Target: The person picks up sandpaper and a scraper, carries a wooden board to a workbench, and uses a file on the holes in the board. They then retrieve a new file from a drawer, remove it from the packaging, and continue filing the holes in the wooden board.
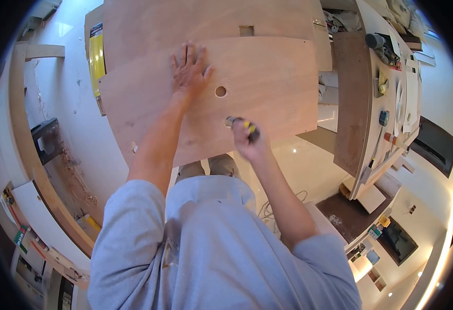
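My left hand (189, 75) lies flat with fingers spread on a large light-brown wooden board (268, 72), left of a round hole (221, 91) cut through it. My right hand (251, 146) is wrapped round a black-and-yellow-handled tool (250, 129) with a short metal end. That metal end meets the board below the hole, by a small pale mark; motion blur hides its exact kind. Beneath this board is another wooden panel (195, 20) with a small square cutout (246, 31).
On the right, a wooden workbench (351, 93) carries a power tool (381, 46), a tape measure (384, 118) and other hand tools. A long yellow package (96, 57) leans at the board's left. Wood shavings (74, 170) and a black case (47, 140) lie further left. A cable (270, 209) trails on the floor.
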The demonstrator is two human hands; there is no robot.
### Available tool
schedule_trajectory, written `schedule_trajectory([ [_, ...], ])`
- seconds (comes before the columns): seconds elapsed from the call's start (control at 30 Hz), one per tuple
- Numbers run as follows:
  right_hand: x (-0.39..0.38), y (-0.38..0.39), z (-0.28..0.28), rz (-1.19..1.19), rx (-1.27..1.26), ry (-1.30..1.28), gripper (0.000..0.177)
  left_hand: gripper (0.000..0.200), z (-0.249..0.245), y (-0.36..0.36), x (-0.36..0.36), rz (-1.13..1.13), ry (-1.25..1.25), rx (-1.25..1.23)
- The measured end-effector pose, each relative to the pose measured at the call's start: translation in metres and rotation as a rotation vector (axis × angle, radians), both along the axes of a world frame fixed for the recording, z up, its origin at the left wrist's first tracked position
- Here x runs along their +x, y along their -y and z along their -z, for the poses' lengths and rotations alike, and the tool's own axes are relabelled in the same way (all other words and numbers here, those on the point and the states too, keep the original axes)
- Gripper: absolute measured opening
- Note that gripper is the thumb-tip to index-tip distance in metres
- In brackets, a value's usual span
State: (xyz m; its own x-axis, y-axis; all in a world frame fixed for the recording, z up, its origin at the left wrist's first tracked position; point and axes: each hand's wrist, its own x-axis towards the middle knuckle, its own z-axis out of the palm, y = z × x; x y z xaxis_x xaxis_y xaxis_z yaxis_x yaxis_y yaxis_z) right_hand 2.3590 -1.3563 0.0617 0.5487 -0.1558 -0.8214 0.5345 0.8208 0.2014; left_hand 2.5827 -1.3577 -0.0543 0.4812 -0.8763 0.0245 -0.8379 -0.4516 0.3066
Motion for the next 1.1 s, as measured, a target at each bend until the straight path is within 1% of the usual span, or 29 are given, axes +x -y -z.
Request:
schedule_trajectory([
  [0.03, 0.005, 0.008, 0.007, 0.221, 0.067, 0.115, 0.010, 0.065, 0.001, -0.001, -0.001, 0.002, 0.006, 0.007],
  [0.07, 0.000, 0.011, 0.008, 0.250, 0.070, 0.156, 0.010, 0.065, 0.004, 0.001, 0.003, 0.001, 0.019, 0.012],
  [0.13, -0.008, 0.013, -0.027, 0.324, 0.101, 0.219, 0.010, 0.065, 0.001, 0.002, 0.006, 0.002, -0.001, -0.038],
  [0.2, -0.020, 0.021, -0.067, 0.467, 0.258, 0.211, 0.009, 0.065, 0.001, -0.005, 0.000, 0.008, -0.017, -0.031],
  [0.27, -0.018, 0.024, -0.069, 0.430, 0.219, 0.237, 0.010, 0.066, -0.001, 0.000, 0.003, 0.003, 0.007, -0.022],
  [0.33, 0.002, 0.009, -0.034, 0.218, 0.011, 0.289, 0.012, 0.066, 0.000, 0.004, 0.009, -0.011, 0.032, -0.005],
  [0.4, 0.028, -0.017, 0.000, 0.009, -0.103, -0.073, 0.015, 0.066, 0.001, -0.002, -0.002, -0.003, 0.010, 0.013],
  [0.47, 0.023, -0.020, 0.009, -0.062, -0.146, -0.042, 0.015, 0.066, 0.000, 0.002, 0.001, -0.022, -0.018, -0.011],
  [0.5, 0.017, -0.024, 0.007, -0.093, -0.155, -0.034, 0.015, 0.066, 0.000, 0.001, -0.003, -0.009, -0.014, -0.003],
  [0.53, 0.004, -0.019, -0.007, -0.145, -0.139, 0.132, 0.017, 0.066, 0.001, 0.000, -0.003, -0.001, -0.003, 0.006],
  [0.63, -0.006, -0.020, -0.062, -0.229, -0.077, 0.111, 0.019, 0.066, 0.004, -0.001, 0.002, -0.003, 0.003, -0.010],
  [0.67, -0.009, -0.030, -0.051, -0.268, -0.069, 0.073, 0.017, 0.066, 0.003, 0.000, 0.003, -0.001, -0.001, -0.031],
  [0.77, 0.023, -0.060, -0.041, -0.611, -0.375, -0.317, 0.019, 0.066, 0.000, 0.001, 0.002, 0.000, 0.011, 0.012],
  [0.8, 0.017, -0.058, -0.024, -0.735, -0.411, -0.379, 0.018, 0.066, 0.000, -0.001, -0.001, 0.007, 0.006, 0.010],
  [0.9, -0.009, -0.030, -0.022, -0.918, -0.486, -0.235, 0.018, 0.067, 0.002, 0.000, 0.002, 0.000, 0.011, 0.002],
  [0.93, -0.016, -0.025, -0.034, -1.007, -0.497, -0.219, 0.027, 0.067, 0.004, -0.001, 0.000, 0.001, 0.012, 0.017],
  [1.03, -0.025, -0.037, -0.062, -1.289, -0.653, -0.312, 0.049, 0.067, 0.005, -0.001, 0.004, -0.014, -0.005, 0.005],
  [1.07, -0.013, -0.034, -0.068, -1.475, -0.686, -0.364, 0.065, 0.067, 0.003, 0.000, 0.001, -0.015, -0.021, -0.012],
  [1.1, -0.014, -0.039, -0.044, -1.679, -0.944, -0.466, 0.067, 0.067, 0.002, 0.001, 0.001, -0.014, -0.025, -0.020],
])
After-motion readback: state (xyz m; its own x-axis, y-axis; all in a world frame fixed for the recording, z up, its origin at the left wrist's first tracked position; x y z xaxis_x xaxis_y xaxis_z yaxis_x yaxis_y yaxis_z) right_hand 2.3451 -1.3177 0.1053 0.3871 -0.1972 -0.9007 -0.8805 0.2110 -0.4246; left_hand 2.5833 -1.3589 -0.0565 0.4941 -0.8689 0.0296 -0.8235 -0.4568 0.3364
